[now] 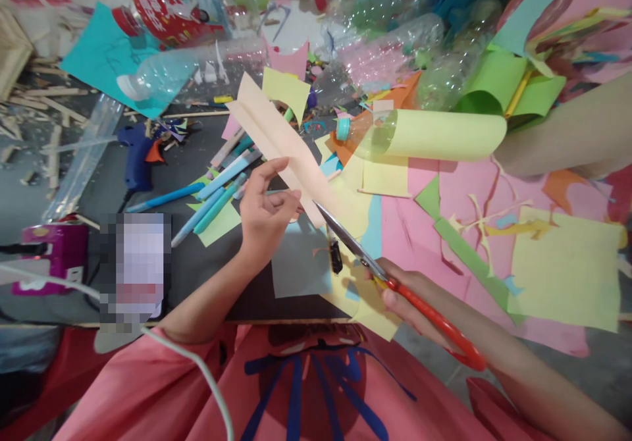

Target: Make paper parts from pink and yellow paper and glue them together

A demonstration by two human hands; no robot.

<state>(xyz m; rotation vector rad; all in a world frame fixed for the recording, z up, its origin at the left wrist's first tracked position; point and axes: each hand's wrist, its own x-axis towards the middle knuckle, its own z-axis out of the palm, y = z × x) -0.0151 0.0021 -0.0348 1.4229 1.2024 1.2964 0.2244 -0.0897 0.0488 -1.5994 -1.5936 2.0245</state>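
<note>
My left hand [269, 210] pinches a long strip of pale peach paper [281, 141] near its lower part. The strip slants up and to the left and is creased along its length. In my right hand [399, 289] is a pair of scissors [434, 322] with red handles and metal blades. The blades point up-left, and their tips meet the lower end of the paper strip. Whether the blades are cutting into it I cannot tell. Several coloured markers [222, 178] lie just left of my left hand, and a small black object [336, 257] lies below the blades.
A blue glue gun [135, 155], a phone [141, 263] and a purple power box [49, 257] lie to the left. Clear plastic bottles [197, 66] stretch across the back. A bottle wrapped in yellow paper [449, 135] lies right of centre, above pink sheets [409, 230]. Another person's arm [567, 131] reaches in from the right.
</note>
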